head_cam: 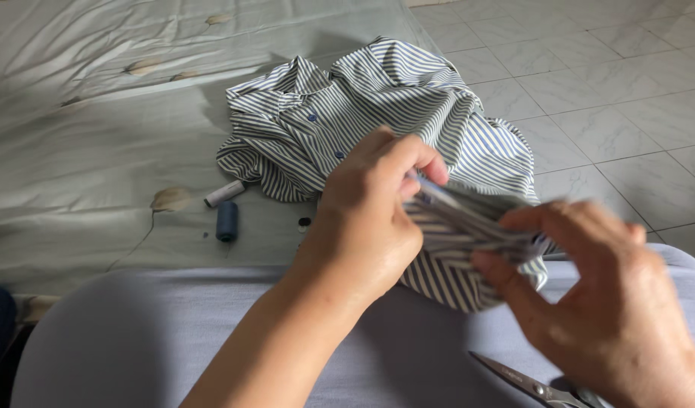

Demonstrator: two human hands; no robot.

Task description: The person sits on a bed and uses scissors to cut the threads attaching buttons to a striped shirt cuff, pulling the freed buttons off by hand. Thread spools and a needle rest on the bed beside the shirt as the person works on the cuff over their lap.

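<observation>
Seen from the head: left hand (366,219) pinching a fold of the striped shirt (377,113); right hand (596,302) gripping the same fold from the other side. Shirt spread over the bed (75,113) and the lap; white spool (224,193) and blue spool (226,221) lying near; scissors (528,384) resting by the right wrist.

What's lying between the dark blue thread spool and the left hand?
In the head view, a small dark button lies on the pale sheet between the dark blue thread spool and the left hand; otherwise bare sheet.
</observation>
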